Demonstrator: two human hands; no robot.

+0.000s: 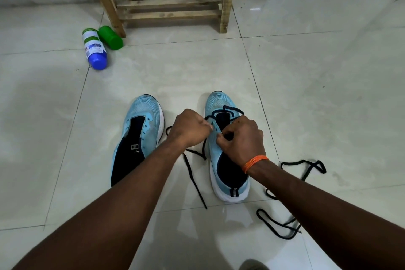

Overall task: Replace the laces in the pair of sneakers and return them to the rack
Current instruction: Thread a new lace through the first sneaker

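On the pale tiled floor (306,72), just ahead of the person, the pair is seen side by side, toes pointed at the wooden rack (171,4), which stands well apart. And the right sneaker (228,180) is the one being worked: the left hand (189,127) is closed in a fist beside its eyelets, and the black lace (232,110) is gripped in it, a tail trailing out across the tile. The right hand (241,140) is curled over the tongue, thumb and fingertips pinched at the eyelet edge of the upper; whether the lace tip is caught under them cannot be told. Only the foremost eyelets are seen crossed. The left sneaker (140,133) is bare of lace altogether, eyelets empty. More black cord (306,167) is looped on the floor to the right; same lace or spare, it cannot be told.

Handling, as judged: light shoes, with a soft knit upper that would give under a pinch, so the heel or the firm white sole is best taken for carrying. The lace is limp and flat, best held close behind its tip.

Looks are noted: sky-blue mesh, navy tongue and lining, white soles, a striped heel tab.
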